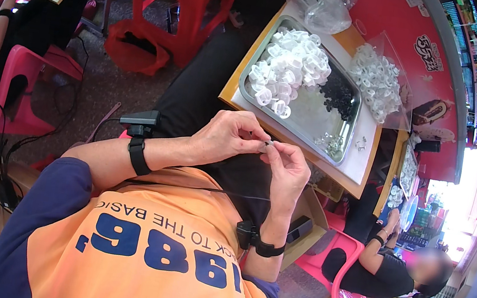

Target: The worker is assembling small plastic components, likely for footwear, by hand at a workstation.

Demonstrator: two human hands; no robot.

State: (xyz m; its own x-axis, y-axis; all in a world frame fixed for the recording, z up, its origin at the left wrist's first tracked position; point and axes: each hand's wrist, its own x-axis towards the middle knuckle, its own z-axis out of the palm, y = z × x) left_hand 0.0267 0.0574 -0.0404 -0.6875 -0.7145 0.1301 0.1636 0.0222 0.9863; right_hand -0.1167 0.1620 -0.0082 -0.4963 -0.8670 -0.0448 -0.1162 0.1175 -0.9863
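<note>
Small white plastic piece (268,143) sits pinched between both hands, held up in the air just in front of the person's chest, near the edge of the table (232,89). The left hand (229,138) has its fingers closed on one side of the piece, and the right hand (287,167) has its fingers closed on the other side, so the two hands meet at this one little thing. It is too tiny to see its shape well. It looks very light and hard, like a little cap or ring, and likely smooth — so it could slip and pop away if squeezed wrong. The best place to hold it seems to be by its outer sides, with just the tips of thumb and first finger. On the table lies a shiny metal tray (338,140). In the tray there is a big heap of white plastic rings (288,67), a pile of little black bits (337,96) beside it, and a few small shiny metal bits (331,142) near the closer end. A clear bag of more white rings (377,78) lies just past the tray. Another person (397,265) sits on a pink chair (348,282) off to the right, busy with their own hands.
</note>
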